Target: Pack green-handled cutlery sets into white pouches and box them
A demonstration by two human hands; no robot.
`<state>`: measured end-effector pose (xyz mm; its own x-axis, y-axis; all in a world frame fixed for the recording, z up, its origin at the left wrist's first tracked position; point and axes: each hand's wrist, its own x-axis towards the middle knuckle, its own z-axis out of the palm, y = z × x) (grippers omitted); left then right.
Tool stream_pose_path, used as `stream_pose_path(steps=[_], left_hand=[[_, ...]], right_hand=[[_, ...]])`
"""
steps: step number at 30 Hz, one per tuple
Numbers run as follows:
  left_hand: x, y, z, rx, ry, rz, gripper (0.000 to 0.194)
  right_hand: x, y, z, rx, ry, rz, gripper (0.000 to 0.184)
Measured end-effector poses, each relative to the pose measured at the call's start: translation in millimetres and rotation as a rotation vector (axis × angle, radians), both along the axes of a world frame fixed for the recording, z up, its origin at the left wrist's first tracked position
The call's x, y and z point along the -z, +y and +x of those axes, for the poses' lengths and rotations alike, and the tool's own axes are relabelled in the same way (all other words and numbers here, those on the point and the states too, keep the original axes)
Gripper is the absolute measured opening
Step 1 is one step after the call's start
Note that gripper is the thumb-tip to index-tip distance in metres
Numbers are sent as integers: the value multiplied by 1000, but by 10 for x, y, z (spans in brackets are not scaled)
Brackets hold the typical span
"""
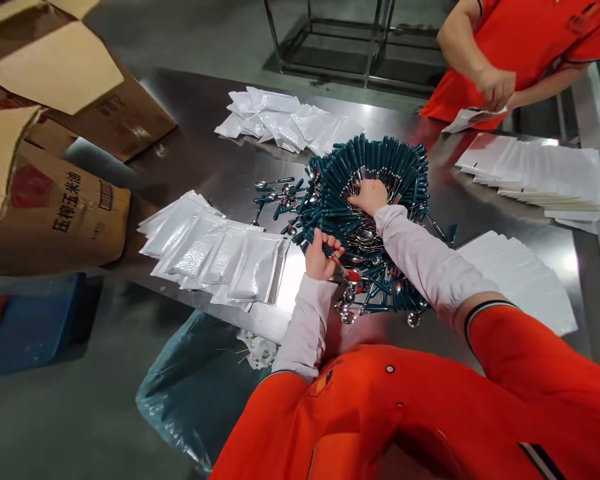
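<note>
A large heap of spoons (375, 157) with dark green handles and shiny metal bowls is piled on the steel table, many of them fanned in a ring. Near the heap's lower left edge, my left hand (321, 257) is closed around a green-handled spoon (351, 274), its bowl pointing right and reflecting red. My right hand (371, 196) reaches into the middle of the heap, its fingers pinched on spoon necks there; the fingertips are partly hidden. To the left, several loose spoons (280, 193) lie apart from the main pile.
Filled white packets (215, 250) lie at left, more packets (285, 120) at the back. Flat white bags (535, 173) and white sheets (523, 280) are spread at right. Open cartons (75, 213) stand left; a plastic bag (195, 393) hangs below. Across the table, a co-worker's hands (497, 90) hold a white bag.
</note>
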<state>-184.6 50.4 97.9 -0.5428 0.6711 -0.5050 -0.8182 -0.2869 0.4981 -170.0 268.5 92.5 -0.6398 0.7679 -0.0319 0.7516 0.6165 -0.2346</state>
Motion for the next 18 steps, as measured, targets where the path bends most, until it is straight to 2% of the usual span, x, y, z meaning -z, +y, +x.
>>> stream_pose_path(steps=[5,8,10,12,14,18], left_hand=[[138,-117,29,-30,-51,-72,62],[164,-132,52,-1,-82,-69,61],[154,-137,72,33,-106,-64,56],[138,-148,81,69,-119,-62,50],[126,-162,67,92,-115,-82,54],[110,-120,-55,69,-66,-181,68]], right_hand=[[134,-7,-40,19,-32,-31,43],[201,92,-33,-31,28,-72,43],[218,177,-41,-43,52,-134,36],[199,256,-57,-46,47,-198,25],[144,317,-66,-54,45,-232,19],[-45,376,-2,-105,88,-292,25]])
